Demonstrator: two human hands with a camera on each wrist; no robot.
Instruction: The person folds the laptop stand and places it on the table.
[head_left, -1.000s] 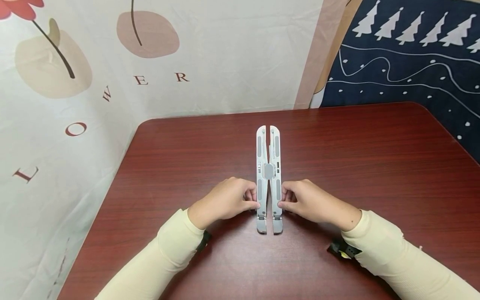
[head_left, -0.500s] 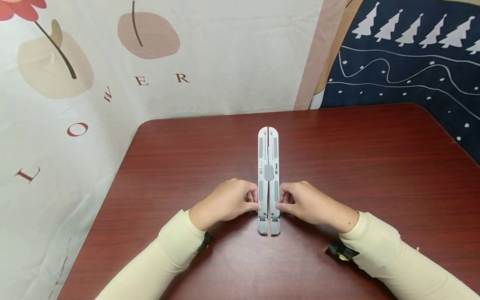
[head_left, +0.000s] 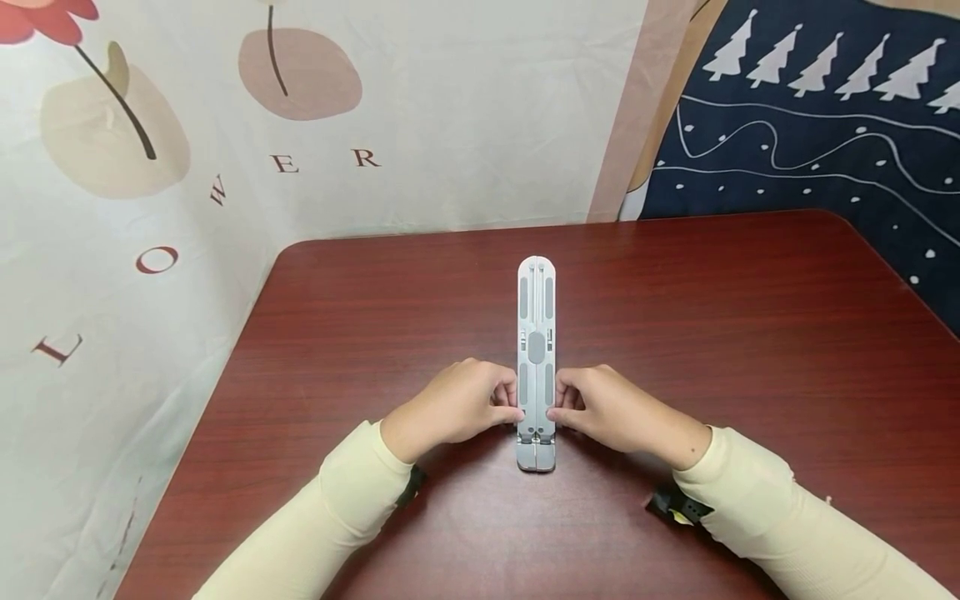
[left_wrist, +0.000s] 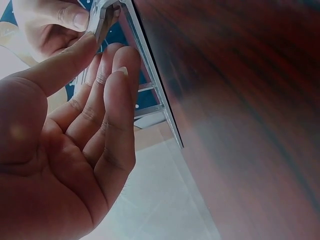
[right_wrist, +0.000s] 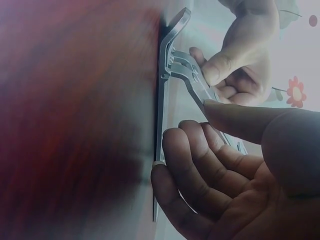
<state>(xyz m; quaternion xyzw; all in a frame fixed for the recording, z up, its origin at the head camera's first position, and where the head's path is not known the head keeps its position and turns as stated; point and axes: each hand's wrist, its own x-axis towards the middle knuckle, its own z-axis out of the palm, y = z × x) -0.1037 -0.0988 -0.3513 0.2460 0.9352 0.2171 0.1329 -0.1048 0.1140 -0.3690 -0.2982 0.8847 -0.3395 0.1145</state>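
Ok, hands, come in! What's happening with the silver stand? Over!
Left hand and right hand: holding opposite sides. Silver stand: pressed narrow, just a thin seam down its middle. Obstacles: none seen.

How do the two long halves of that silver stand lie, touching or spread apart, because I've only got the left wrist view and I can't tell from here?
Observer: In the head view, the silver stand has its two long halves side by side, meeting along the middle with no wide gap.
Operator: And where is it being held?
Observer: The left hand and the right hand grip opposite sides, below its midpoint in the head view.
Operator: Anything at its middle?
Observer: A grey oval pad, sitting across the line between the halves.
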